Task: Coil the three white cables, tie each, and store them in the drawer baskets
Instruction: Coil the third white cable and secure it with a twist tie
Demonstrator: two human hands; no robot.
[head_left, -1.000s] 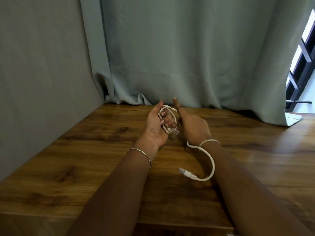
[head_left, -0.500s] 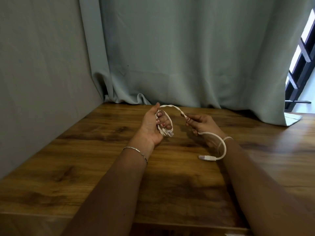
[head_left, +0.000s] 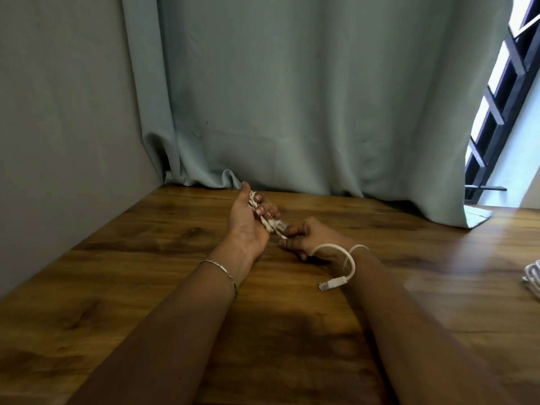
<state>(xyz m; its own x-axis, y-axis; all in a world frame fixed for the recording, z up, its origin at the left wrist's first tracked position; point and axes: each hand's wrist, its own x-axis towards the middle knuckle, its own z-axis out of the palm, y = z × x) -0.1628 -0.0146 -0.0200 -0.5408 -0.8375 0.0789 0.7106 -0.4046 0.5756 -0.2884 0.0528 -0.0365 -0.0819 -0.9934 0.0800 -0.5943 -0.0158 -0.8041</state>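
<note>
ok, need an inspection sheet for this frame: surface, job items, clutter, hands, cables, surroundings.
Surface: wooden table, arm shadows across the near part.
Job's things: white cable, partly coiled, in the left hand; second white cable at the right edge, cut off by the frame; drawer baskets not in view.
Clutter: nothing seen.
Grippers: left hand grips the coil; right hand pinches the cable just beside it.
Cables: loose tail loops by the right wrist; connector at its end, table contact unclear.
Surroundings: curtain behind, wall left, barred window right.
</note>
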